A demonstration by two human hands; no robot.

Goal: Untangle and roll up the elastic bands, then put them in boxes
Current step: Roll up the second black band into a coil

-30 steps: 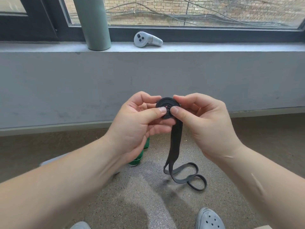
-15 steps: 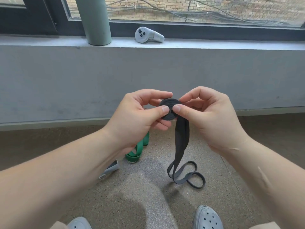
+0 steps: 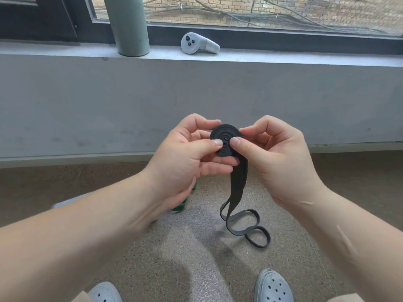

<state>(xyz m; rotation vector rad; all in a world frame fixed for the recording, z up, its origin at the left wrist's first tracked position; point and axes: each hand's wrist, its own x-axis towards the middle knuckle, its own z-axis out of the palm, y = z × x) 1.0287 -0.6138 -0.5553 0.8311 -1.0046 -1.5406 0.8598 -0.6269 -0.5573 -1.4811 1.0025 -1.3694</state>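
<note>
Both thumbs pinch the black band (image 3: pixel 225 139) coil — left hand (image 3: pixel 185 158) and right hand (image 3: pixel 277 158) clamped on it, tail trailing onto the floor (image 3: pixel 305 269) — partly rolled; green band (image 3: pixel 182 205) waits, no boxes visible.

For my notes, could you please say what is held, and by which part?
Left hand and right hand pinch the black flat elastic band by its coiled end.

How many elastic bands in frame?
2. The black band, part rolled, is pinched between left hand and right hand, tail on the floor. The green band lies on the floor, mostly behind the left hand; others may be hidden.
</note>
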